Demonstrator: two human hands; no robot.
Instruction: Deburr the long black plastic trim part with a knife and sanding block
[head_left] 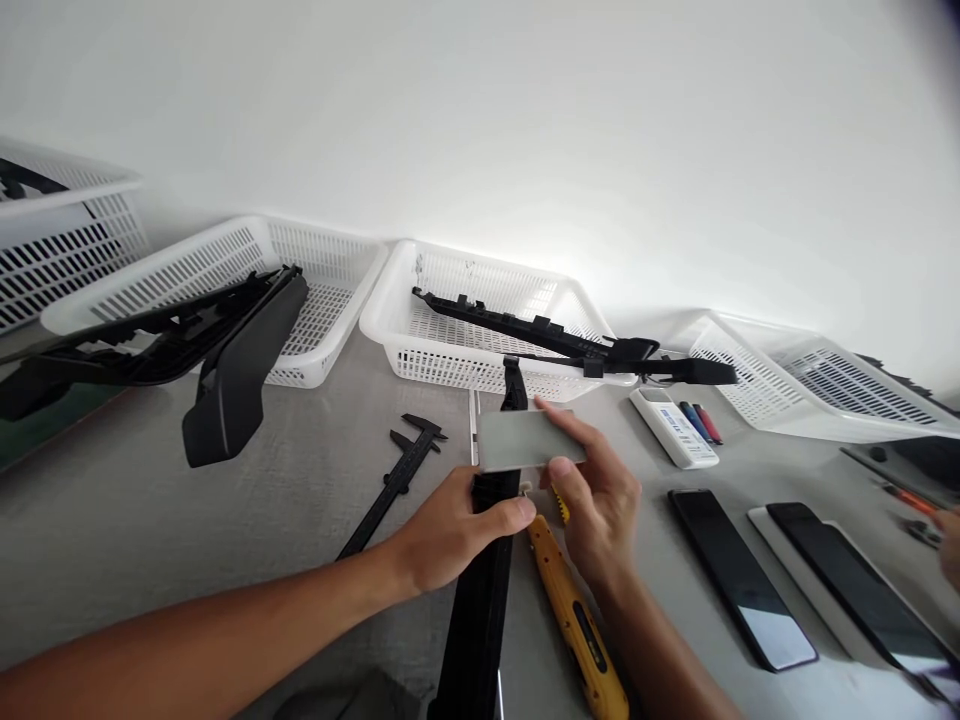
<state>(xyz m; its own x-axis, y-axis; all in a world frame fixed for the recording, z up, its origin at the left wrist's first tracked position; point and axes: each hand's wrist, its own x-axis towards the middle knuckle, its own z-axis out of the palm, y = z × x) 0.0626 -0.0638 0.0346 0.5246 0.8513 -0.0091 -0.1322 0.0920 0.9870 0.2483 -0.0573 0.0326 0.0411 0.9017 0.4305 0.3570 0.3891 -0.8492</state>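
Observation:
My left hand (457,535) is closed around a long black plastic trim strip (480,610), its thumb lying across the strip. My right hand (600,490) pinches a flat, pale grey-green rectangular piece (521,440) between thumb and fingers. That piece lies across the upper part of the strip and hides some of it; whether they touch, I cannot tell. Just right of the strip lies a yellow-handled tool (574,620), its tip close to my left thumb. A black caliper (397,480) rests on the table to the left of my hands.
White plastic baskets (450,360) line the wall, with black trim parts (251,360) jutting over their rims. On the right are a white box-like device (675,430), several phones (739,570) and two small pens or lighters (701,422). Another person's hand (951,545) shows at the right edge.

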